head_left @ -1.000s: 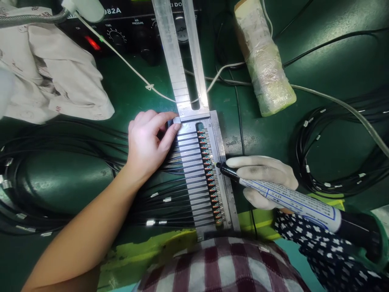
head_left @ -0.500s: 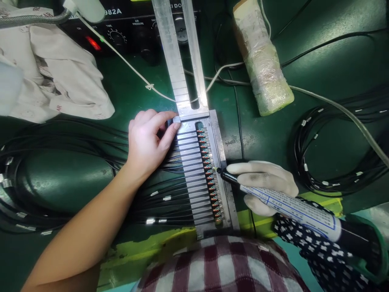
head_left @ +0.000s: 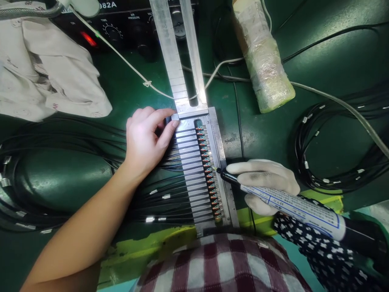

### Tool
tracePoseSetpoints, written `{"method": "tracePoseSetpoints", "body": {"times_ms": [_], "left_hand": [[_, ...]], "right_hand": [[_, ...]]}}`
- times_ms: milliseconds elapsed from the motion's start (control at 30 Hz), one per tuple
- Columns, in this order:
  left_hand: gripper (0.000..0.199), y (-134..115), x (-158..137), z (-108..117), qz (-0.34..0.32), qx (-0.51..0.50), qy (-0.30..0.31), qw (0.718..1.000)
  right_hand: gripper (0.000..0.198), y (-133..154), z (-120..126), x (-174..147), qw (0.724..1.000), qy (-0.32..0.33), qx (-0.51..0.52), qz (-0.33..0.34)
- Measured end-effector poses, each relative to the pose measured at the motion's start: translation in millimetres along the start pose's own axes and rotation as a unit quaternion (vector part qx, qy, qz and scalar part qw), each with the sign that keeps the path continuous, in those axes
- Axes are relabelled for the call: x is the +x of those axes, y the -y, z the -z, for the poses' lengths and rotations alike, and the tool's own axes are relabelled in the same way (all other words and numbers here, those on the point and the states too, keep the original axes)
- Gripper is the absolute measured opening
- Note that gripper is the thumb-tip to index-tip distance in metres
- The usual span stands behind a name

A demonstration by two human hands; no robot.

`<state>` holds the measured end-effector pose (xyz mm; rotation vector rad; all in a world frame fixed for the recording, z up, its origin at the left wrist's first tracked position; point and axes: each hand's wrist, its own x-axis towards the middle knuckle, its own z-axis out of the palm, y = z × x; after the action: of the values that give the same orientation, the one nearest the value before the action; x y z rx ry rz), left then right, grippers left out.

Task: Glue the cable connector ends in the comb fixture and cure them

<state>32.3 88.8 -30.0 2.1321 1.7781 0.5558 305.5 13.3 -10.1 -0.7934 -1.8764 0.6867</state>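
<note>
A metal fixture [head_left: 190,178] holds a row of black cables side by side, with stripped, coloured wire ends at small connectors [head_left: 209,164] along its slot. My left hand [head_left: 147,142] is bare; its thumb and forefinger pinch a small block at the fixture's upper left corner. In a white glove, my right hand [head_left: 264,182] is closed around a glue syringe [head_left: 291,207] with a black barrel and a white printed label. The syringe lies slanted, its thin tip over the middle of the connector row. Whether the tip touches a connector, I cannot tell.
Beyond the fixture a slotted metal bar [head_left: 173,61] extends towards a black dispenser unit [head_left: 124,36] with a lit red switch. Folded pale cloth [head_left: 67,77] lies left. A plastic-wrapped block [head_left: 267,69] and coiled black cables [head_left: 306,162] are on the right.
The whole view has shifted slightly. My left hand keeps its pinch at the fixture's corner, and the syringe tip stays near the middle connectors, with little visible movement.
</note>
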Motion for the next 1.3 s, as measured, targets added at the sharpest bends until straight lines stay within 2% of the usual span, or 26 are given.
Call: {"method": "tracePoseSetpoints", "body": {"times_ms": [133,533,767,900,1000,1100,1200,1300], "left_hand": [[0.028,2,-1,-1,0.001,0.008,0.001,1.000],[0.029,-1,0,0,0.001,-0.001,0.002,1.000],[0.025,3,-2,-5,-0.005,-0.013,-0.025,1.000],[0.024,3,-2,-4,0.000,-0.016,-0.014,1.000],[0.025,2,-2,-4,0.001,-0.020,-0.013,1.000],[0.027,2,-2,-3,-0.005,-0.019,-0.018,1.000],[0.026,2,-1,-4,-0.011,-0.016,-0.030,0.999],[0.024,3,-1,-4,-0.011,-0.012,-0.028,0.999]], "right_hand": [[0.033,0,0,0,1.000,-0.006,0.003,0.006],[0.037,-4,-1,0,1.000,-0.007,0.004,0.014],[0.038,-7,-3,-2,0.999,-0.022,0.022,0.021],[0.036,4,4,-5,1.000,0.004,0.001,-0.010],[0.025,15,7,-10,0.999,-0.002,-0.030,-0.039],[0.017,18,6,-13,0.999,-0.001,-0.041,-0.031],[0.018,14,4,-11,0.998,0.029,-0.042,-0.020],[0.021,10,3,-8,0.999,0.022,-0.028,-0.019]]}}
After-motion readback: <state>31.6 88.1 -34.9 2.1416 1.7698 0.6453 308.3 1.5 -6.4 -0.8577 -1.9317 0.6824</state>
